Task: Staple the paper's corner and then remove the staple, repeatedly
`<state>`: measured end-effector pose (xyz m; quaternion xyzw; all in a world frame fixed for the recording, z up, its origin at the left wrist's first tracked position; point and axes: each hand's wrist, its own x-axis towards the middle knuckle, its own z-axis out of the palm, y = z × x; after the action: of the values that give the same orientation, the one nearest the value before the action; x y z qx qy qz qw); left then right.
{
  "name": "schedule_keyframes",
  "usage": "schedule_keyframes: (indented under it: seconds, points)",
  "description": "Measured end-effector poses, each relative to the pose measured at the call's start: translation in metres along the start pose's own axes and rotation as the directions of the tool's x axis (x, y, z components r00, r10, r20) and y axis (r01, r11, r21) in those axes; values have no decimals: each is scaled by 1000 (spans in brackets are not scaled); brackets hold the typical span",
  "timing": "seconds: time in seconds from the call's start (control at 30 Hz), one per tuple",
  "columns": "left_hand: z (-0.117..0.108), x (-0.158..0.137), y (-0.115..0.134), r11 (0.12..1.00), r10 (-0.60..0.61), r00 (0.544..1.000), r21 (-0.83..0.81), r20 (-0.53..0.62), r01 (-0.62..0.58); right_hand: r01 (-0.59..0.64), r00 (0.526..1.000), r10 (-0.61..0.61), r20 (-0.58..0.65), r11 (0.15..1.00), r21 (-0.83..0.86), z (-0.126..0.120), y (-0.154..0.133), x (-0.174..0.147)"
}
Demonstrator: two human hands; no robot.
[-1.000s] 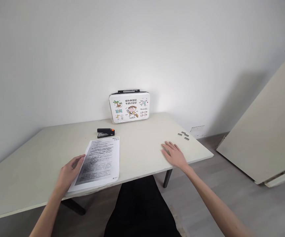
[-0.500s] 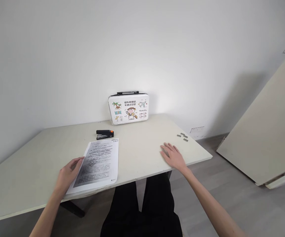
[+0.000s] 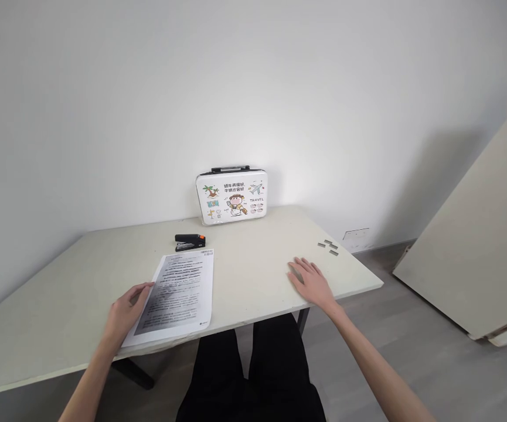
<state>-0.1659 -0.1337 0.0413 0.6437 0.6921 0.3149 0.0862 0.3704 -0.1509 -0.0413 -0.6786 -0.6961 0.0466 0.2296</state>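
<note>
The printed sheet (image 3: 178,293) lies at the desk's (image 3: 253,275) front edge; a push from the half-curled left hand (image 3: 126,313) at its side, its grip unclear, could crease it. The loosely spread right hand (image 3: 311,282), visibly holding nothing, could sweep 4 staple strips (image 3: 333,253) off.

1 white case (image 3: 232,198) with a black handle (image 3: 230,169) is standing on the table (image 3: 257,264) near the wall (image 3: 235,88), displaying cartoon prints and the word "TRAVEL". 1 wall plate (image 3: 356,234) is sitting low beyond the table's right edge, and 1 pale panel (image 3: 477,252) is occupying the far right above the grey floor (image 3: 389,346).
</note>
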Motion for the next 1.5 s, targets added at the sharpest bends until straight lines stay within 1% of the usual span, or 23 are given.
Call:
schedule_keyframes:
  seconds: [0.13,0.27,0.5,0.87,1.0,1.17,1.5]
  points:
    - [0,0,1,1000,-22,1000,5,23,22,7,1000,-7,-7,1000,10,0,1,0]
    - [0,-1,2,999,-25,1000,-19,15,26,23,1000,-23,-21,1000,20,1,1,-1]
    - [1,-1,2,999,-32,999,-39,16,33,8,999,-8,-32,1000,11,-2,-2,-2]
    - [5,-3,2,998,-48,998,-40,29,49,8,998,-7,-57,1000,22,1,3,-6]
    - [6,-3,3,998,-52,998,-44,33,53,4,998,-3,-59,1000,20,-1,1,-7]
    - [6,-4,2,999,-23,999,-49,30,25,20,999,-19,-48,999,31,-2,2,-8]
    - [3,-5,4,999,-41,999,-15,30,42,4,999,-4,-40,1000,4,-5,-1,-7]
